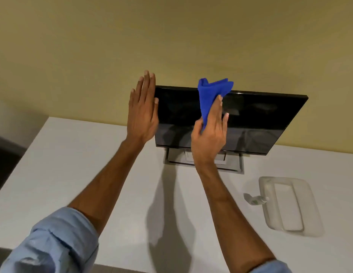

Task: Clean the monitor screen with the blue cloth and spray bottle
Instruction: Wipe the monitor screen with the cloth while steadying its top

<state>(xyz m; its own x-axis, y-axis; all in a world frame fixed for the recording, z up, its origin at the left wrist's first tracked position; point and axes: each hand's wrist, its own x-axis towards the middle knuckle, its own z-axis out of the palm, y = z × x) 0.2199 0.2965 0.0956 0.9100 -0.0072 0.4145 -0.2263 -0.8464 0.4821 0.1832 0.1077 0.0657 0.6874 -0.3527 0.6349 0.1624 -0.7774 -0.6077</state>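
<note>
A black monitor [254, 119] stands on a white desk against a yellow wall, its screen dark. My left hand [143, 111] is flat with straight fingers along the monitor's left edge, the thumb over the screen's front. My right hand [210, 133] presses a folded blue cloth [208, 97] against the upper middle of the screen; the cloth's top sticks up past the monitor's top edge. A small clear spray bottle [255, 200] with a green label lies on its side on the desk at the right.
A translucent plastic tray [311, 203] sits on the desk [73, 164] right of the spray bottle. The monitor's grey stand [233, 163] rests under the screen. The desk's left edge drops to a dark area.
</note>
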